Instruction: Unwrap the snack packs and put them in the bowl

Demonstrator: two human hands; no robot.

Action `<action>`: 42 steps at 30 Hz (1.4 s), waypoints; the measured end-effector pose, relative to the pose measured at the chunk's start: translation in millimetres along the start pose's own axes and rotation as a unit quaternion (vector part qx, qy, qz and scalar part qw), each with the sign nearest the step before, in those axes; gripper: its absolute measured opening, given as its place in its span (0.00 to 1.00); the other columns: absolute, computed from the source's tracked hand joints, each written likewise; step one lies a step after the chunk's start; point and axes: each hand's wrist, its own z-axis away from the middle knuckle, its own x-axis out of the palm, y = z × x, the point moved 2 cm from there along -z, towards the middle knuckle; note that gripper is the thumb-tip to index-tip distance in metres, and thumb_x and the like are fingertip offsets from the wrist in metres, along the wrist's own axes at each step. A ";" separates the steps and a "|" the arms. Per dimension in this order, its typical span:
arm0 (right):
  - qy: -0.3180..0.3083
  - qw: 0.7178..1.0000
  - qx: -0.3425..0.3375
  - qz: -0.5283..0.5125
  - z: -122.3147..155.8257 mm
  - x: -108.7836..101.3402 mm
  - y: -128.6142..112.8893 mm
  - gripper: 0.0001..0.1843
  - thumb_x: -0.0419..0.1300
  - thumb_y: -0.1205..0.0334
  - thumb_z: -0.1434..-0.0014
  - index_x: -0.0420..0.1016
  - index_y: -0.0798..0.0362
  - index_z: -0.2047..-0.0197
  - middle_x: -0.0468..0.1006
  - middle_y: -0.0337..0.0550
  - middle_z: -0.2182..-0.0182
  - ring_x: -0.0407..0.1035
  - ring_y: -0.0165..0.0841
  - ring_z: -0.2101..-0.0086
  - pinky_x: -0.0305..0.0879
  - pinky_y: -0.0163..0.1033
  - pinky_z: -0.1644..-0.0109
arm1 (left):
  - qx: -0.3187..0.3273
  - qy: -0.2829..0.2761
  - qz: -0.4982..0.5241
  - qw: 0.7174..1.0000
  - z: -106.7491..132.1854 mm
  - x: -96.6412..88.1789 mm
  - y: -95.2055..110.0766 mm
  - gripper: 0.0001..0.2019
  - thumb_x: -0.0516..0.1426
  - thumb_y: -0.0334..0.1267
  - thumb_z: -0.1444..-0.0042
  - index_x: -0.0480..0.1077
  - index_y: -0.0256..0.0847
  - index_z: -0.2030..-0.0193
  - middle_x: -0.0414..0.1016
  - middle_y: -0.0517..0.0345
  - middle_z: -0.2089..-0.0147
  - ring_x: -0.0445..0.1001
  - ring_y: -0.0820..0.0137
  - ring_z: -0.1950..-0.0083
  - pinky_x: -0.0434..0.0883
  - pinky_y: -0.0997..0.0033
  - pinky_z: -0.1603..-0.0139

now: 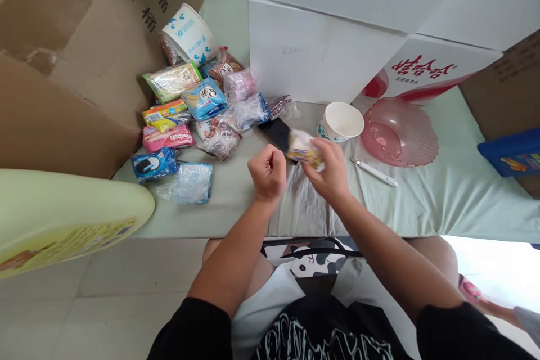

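Small packet (298, 145) near the phone (275, 134), pinched in the right hand (331, 170), fingers nearly closed; left hand (268, 173) balled up, can't tell if holding anything; the step seems to be handling the packet, and moving it calls for steady pinching

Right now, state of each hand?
Left hand: closed in a fist; anything inside can't be told.
Right hand: closed, holding a small white-and-yellow packet, blurred.
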 end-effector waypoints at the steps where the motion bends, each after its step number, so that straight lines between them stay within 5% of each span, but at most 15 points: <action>1: 0.039 0.999 0.030 0.017 10.7 -9.9 6.6 0.20 0.60 0.58 0.40 0.71 0.48 0.44 0.75 0.54 0.47 0.69 0.48 0.45 0.66 0.58 0.38 | -0.028 -0.029 0.009 0.999 2.3 5.0 0.5 0.18 0.59 0.38 0.42 0.59 0.42 0.80 0.55 0.66 0.81 0.55 0.76 0.76 0.55 0.71 0.71; 3: 0.091 0.992 0.077 0.048 29.7 -22.0 12.4 0.18 0.61 0.58 0.41 0.70 0.48 0.47 0.73 0.54 0.49 0.69 0.50 0.47 0.65 0.62 0.39 | -0.118 -0.118 0.061 0.984 10.1 19.8 0.5 0.10 0.64 0.38 0.47 0.67 0.41 0.71 0.65 0.66 0.74 0.63 0.76 0.72 0.60 0.74 0.68; 5: 0.090 0.991 0.082 0.048 45.3 -24.6 8.8 0.18 0.61 0.58 0.42 0.70 0.48 0.48 0.71 0.55 0.50 0.67 0.51 0.47 0.64 0.65 0.39 | -0.222 -0.205 0.143 0.942 20.8 36.3 -0.6 0.17 0.68 0.38 0.52 0.70 0.43 0.57 0.74 0.62 0.65 0.71 0.74 0.65 0.65 0.75 0.62; 7: 0.047 0.998 0.046 0.015 57.1 -24.3 2.2 0.22 0.63 0.56 0.42 0.69 0.49 0.45 0.69 0.58 0.48 0.66 0.53 0.45 0.65 0.64 0.39 | -0.288 -0.246 0.194 0.905 29.4 48.1 -2.4 0.27 0.71 0.37 0.57 0.68 0.44 0.50 0.76 0.62 0.61 0.74 0.72 0.63 0.68 0.75 0.60; 9: 0.002 1.000 0.002 -0.029 65.4 -29.7 3.1 0.26 0.63 0.55 0.41 0.68 0.50 0.41 0.69 0.59 0.46 0.66 0.52 0.43 0.68 0.61 0.40 | -0.295 -0.247 0.194 0.903 31.6 52.7 -5.7 0.29 0.72 0.37 0.60 0.68 0.45 0.50 0.75 0.64 0.63 0.72 0.73 0.65 0.68 0.75 0.60; 14: 0.023 0.998 0.031 0.043 75.7 -72.9 67.8 0.16 0.57 0.60 0.36 0.72 0.50 0.45 0.77 0.54 0.49 0.72 0.47 0.48 0.68 0.56 0.41 | -0.221 -0.266 0.127 0.930 24.3 53.8 -19.2 0.20 0.68 0.42 0.55 0.70 0.44 0.56 0.72 0.63 0.62 0.71 0.74 0.65 0.69 0.76 0.63; 17: -0.025 0.981 0.104 0.160 85.0 -87.7 116.7 0.21 0.56 0.60 0.37 0.71 0.54 0.41 0.75 0.60 0.41 0.70 0.52 0.44 0.65 0.59 0.40 | -0.172 -0.309 0.080 0.932 24.5 61.6 -30.2 0.24 0.67 0.43 0.53 0.68 0.47 0.49 0.73 0.62 0.59 0.72 0.74 0.65 0.71 0.74 0.63; 20: -0.062 0.966 0.147 0.203 98.2 -88.6 143.2 0.21 0.55 0.57 0.35 0.73 0.54 0.41 0.78 0.59 0.46 0.71 0.52 0.48 0.66 0.60 0.43 | -0.146 -0.298 0.068 0.941 23.4 70.7 -42.1 0.28 0.65 0.46 0.48 0.63 0.49 0.42 0.75 0.60 0.59 0.74 0.71 0.64 0.73 0.71 0.62; 24: -0.025 0.978 0.131 0.163 109.8 -89.1 146.4 0.14 0.55 0.56 0.32 0.78 0.50 0.50 0.80 0.51 0.60 0.73 0.46 0.59 0.69 0.53 0.51 | -0.092 -0.322 -0.011 0.942 14.0 74.1 -52.0 0.24 0.64 0.50 0.45 0.68 0.45 0.44 0.76 0.53 0.53 0.77 0.66 0.54 0.77 0.66 0.53; 29: 0.005 0.997 0.073 0.020 91.8 -98.4 129.5 0.13 0.54 0.58 0.31 0.78 0.47 0.48 0.78 0.48 0.61 0.74 0.38 0.64 0.70 0.43 0.64 | 0.047 -0.383 -0.181 0.905 10.4 69.7 -50.8 0.31 0.68 0.51 0.51 0.74 0.44 0.41 0.70 0.51 0.48 0.74 0.62 0.47 0.75 0.62 0.43; 32: -0.014 0.999 0.021 -0.031 64.6 -95.7 119.6 0.13 0.54 0.59 0.30 0.78 0.47 0.48 0.78 0.48 0.61 0.73 0.36 0.65 0.69 0.41 0.67 | 0.104 -0.333 -0.200 0.916 16.0 72.3 -51.7 0.29 0.63 0.48 0.42 0.68 0.44 0.35 0.72 0.53 0.51 0.75 0.65 0.49 0.75 0.63 0.44; 36: -0.027 0.997 -0.010 -0.065 43.3 -81.3 118.7 0.12 0.57 0.59 0.32 0.77 0.47 0.48 0.79 0.45 0.64 0.73 0.35 0.67 0.68 0.40 0.69 | 0.157 -0.243 -0.251 0.924 23.3 78.9 -56.3 0.18 0.53 0.45 0.32 0.67 0.43 0.38 0.68 0.47 0.41 0.71 0.61 0.39 0.71 0.58 0.37; 39: -0.024 0.996 -0.002 -0.084 46.0 -74.2 123.9 0.09 0.58 0.60 0.33 0.77 0.48 0.52 0.78 0.43 0.68 0.72 0.34 0.71 0.67 0.40 0.71 | 0.191 -0.246 -0.303 0.901 25.9 82.9 -57.7 0.23 0.60 0.49 0.38 0.69 0.43 0.39 0.61 0.44 0.36 0.67 0.55 0.34 0.70 0.52 0.35; 42: -0.040 0.994 -0.014 -0.097 47.6 -75.3 126.4 0.07 0.58 0.60 0.33 0.78 0.48 0.55 0.80 0.44 0.67 0.73 0.34 0.71 0.68 0.40 0.70 | 0.200 -0.281 -0.312 0.886 26.3 85.3 -57.1 0.29 0.66 0.45 0.45 0.68 0.44 0.38 0.63 0.46 0.37 0.69 0.55 0.36 0.72 0.53 0.36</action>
